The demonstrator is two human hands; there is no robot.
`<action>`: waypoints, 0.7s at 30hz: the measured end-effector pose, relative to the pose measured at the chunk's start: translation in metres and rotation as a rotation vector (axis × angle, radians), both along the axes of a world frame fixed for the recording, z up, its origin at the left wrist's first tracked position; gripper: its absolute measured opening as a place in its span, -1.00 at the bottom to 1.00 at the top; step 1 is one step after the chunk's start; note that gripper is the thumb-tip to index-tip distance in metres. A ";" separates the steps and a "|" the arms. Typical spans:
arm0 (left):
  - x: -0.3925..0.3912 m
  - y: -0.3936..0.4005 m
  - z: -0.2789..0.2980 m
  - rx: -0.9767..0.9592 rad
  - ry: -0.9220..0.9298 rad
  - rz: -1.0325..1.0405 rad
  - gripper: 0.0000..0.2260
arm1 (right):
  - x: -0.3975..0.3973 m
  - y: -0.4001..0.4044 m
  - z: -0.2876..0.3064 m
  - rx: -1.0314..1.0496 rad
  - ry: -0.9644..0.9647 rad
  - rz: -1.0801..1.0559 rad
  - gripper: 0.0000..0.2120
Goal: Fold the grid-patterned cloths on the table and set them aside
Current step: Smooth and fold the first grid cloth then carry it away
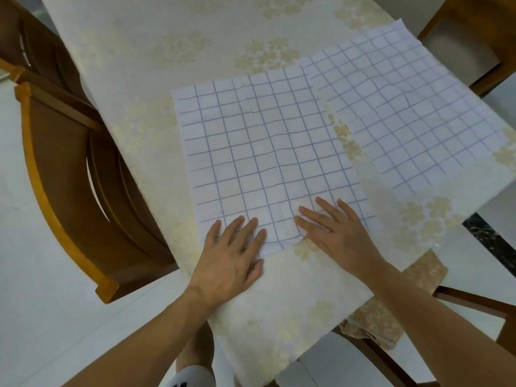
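At the bottom edge a white sock or shoe point(192, 377) with a dark mark peeks in between the forearms, cut off by the frame so its shape is hard to make out. Just above, both bare forearms reach up onto the table point(279, 303), which wears a cream covering with pale gold flowers; its near corner hangs over the edge and hides the tabletop beneath, apart from a dark marbled strip at the right. The left hand point(233, 256) lies flat with fingers spread, palm on the covering and fingertips pressing the near edge of the nearer cloth point(268, 155). The right hand point(335, 233) lies flat too, fingers straight and slightly fanned, resting on the same cloth's near right part; the cloth's near edge is partly hidden under both hands. This white cloth with a blue grid lies unfolded in the middle of the table, with a faint crease running down it. Beyond and to the right lies the second cloth point(413, 107), same pattern, also spread open; its near left corner seems to touch or slip just past the first cloth, and which lies on top is unclear. A wooden chair point(69, 152) stands at the left, its back cut off by the frame, and part of another chair point(474, 29) shows at the far right corner.
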State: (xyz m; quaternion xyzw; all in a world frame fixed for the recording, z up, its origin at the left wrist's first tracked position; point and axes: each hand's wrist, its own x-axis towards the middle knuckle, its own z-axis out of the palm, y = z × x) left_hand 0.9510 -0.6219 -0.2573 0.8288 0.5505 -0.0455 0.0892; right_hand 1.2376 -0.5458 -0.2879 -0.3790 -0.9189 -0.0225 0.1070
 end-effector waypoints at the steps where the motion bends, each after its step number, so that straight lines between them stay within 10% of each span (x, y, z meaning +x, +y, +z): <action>1: -0.001 0.000 -0.001 0.011 -0.003 0.002 -0.51 | -0.001 0.000 0.000 -0.001 0.003 -0.016 -0.61; 21: -0.020 -0.061 0.051 0.074 -0.082 0.026 -0.51 | 0.001 -0.079 0.058 -0.101 0.032 -0.063 -0.41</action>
